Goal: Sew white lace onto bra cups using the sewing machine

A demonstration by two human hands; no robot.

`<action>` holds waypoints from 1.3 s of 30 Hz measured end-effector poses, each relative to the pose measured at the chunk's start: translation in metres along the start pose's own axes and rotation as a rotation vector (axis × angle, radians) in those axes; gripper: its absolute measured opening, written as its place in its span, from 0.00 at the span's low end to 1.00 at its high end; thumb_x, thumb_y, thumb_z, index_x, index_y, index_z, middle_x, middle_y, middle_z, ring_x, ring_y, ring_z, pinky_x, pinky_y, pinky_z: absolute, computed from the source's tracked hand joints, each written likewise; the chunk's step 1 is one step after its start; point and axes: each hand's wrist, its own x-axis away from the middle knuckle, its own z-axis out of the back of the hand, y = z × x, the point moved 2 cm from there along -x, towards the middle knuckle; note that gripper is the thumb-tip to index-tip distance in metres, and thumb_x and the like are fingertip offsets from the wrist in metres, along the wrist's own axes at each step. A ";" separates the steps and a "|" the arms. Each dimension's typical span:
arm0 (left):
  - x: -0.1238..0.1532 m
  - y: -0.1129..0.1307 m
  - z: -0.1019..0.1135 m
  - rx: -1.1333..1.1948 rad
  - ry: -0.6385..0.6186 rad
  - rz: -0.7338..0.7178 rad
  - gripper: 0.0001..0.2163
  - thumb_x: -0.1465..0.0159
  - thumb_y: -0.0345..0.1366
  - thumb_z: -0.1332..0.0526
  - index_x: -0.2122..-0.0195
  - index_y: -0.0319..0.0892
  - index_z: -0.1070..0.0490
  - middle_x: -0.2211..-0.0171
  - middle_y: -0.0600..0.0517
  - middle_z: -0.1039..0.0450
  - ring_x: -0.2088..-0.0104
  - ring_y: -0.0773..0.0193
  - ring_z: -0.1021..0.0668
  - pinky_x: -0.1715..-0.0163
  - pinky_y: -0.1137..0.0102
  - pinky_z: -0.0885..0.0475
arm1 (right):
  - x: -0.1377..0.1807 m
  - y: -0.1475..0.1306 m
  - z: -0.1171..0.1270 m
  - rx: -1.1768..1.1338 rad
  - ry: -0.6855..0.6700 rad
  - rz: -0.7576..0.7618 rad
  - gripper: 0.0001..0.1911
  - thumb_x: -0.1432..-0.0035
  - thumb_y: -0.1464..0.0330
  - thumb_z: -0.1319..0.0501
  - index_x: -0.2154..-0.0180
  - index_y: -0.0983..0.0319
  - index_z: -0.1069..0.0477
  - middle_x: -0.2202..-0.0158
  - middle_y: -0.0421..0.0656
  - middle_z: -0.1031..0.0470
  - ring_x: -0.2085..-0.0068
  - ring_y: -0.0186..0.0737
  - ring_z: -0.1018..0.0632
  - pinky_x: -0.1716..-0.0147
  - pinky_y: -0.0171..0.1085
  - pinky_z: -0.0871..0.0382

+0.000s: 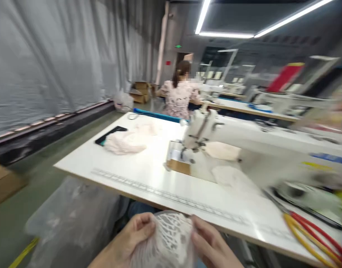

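Observation:
Both hands are low in front of me, below the near edge of the white sewing table [143,178]. My left hand [132,238] and my right hand [212,245] are closed on a bunched piece of white lace fabric [172,238] held between them. A white sewing machine [232,141] stands on the table ahead and to the right. More pale fabric pieces [126,143] lie on the table's left part, and others [229,175] lie beside the machine.
A clear plastic bag [73,219] sits on the floor to my left. Red and yellow cables [313,234] run along the table's right end. Another person [179,95] sits at a further table with their back to me. Grey curtain lines the left wall.

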 end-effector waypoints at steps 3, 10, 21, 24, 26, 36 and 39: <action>-0.007 0.000 -0.012 0.048 -0.025 0.076 0.13 0.48 0.41 0.30 0.75 0.37 0.29 0.76 0.51 0.26 0.75 0.66 0.25 0.70 0.73 0.32 | -0.004 -0.010 -0.014 -0.207 -0.095 -0.032 0.21 0.53 0.53 0.34 0.70 0.63 0.34 0.74 0.39 0.33 0.72 0.33 0.31 0.70 0.32 0.37; 0.005 0.006 -0.025 -0.168 -0.018 0.084 0.20 0.50 0.42 0.29 0.59 0.37 0.27 0.70 0.48 0.24 0.67 0.59 0.23 0.65 0.70 0.30 | -0.004 -0.018 -0.007 0.089 -0.011 0.108 0.16 0.43 0.55 0.42 0.69 0.63 0.37 0.75 0.38 0.34 0.73 0.33 0.32 0.73 0.31 0.38; 0.028 -0.026 0.020 0.023 0.589 0.089 0.15 0.50 0.27 0.30 0.61 0.39 0.29 0.71 0.50 0.22 0.71 0.60 0.20 0.72 0.73 0.25 | 0.049 0.077 -0.069 1.126 0.191 1.054 0.14 0.36 0.64 0.50 0.49 0.57 0.41 0.40 0.45 0.46 0.40 0.51 0.41 0.42 0.55 0.54; 0.030 -0.040 0.030 0.041 0.640 0.113 0.12 0.47 0.24 0.34 0.61 0.36 0.30 0.71 0.47 0.22 0.72 0.58 0.20 0.72 0.70 0.24 | 0.037 0.107 -0.077 1.033 0.381 1.020 0.19 0.44 0.74 0.43 0.51 0.59 0.43 0.42 0.48 0.45 0.42 0.50 0.40 0.44 0.56 0.51; 0.032 -0.047 0.035 0.046 0.664 0.127 0.12 0.46 0.22 0.35 0.61 0.35 0.31 0.72 0.46 0.22 0.73 0.59 0.20 0.73 0.70 0.25 | 0.028 0.110 -0.078 0.961 0.471 1.025 0.20 0.45 0.74 0.41 0.51 0.59 0.43 0.44 0.50 0.44 0.43 0.50 0.38 0.46 0.56 0.47; 0.043 -0.062 0.045 0.077 0.585 0.203 0.24 0.52 0.26 0.29 0.54 0.34 0.35 0.71 0.45 0.22 0.65 0.49 0.20 0.66 0.65 0.25 | 0.017 0.073 -0.062 0.826 0.166 1.063 0.09 0.37 0.75 0.49 0.58 0.60 0.33 0.63 0.40 0.26 0.58 0.36 0.29 0.55 0.42 0.45; 0.053 -0.064 0.049 -0.069 0.643 0.239 0.37 0.50 0.31 0.29 0.43 0.36 0.47 0.59 0.38 0.25 0.55 0.45 0.24 0.59 0.61 0.27 | 0.012 0.079 -0.060 0.569 -0.108 0.674 0.08 0.41 0.74 0.46 0.61 0.61 0.32 0.65 0.42 0.26 0.61 0.37 0.29 0.57 0.41 0.43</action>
